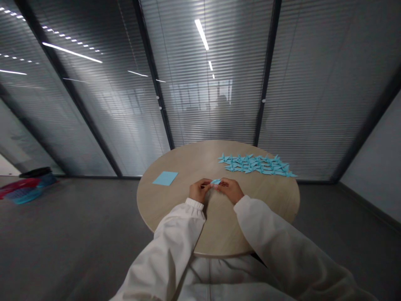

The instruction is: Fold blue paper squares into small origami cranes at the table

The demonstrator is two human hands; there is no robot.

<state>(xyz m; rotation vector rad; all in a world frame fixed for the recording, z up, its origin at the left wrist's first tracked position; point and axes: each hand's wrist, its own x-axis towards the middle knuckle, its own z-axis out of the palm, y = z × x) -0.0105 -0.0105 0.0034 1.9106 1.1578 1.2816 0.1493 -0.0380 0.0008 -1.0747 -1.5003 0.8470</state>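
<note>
A blue paper piece is pinched by the left hand and right hand, folded paper figures are massed far right on the worktop, and one flat sheet remains unfolded at left.

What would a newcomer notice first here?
A cluster of folded light-blue paper origami figures covers the far right of the round pale-wood table. Nearer the person, the left hand and right hand pinch a small folded blue paper piece, while a flat light-blue paper square lies left.
</note>
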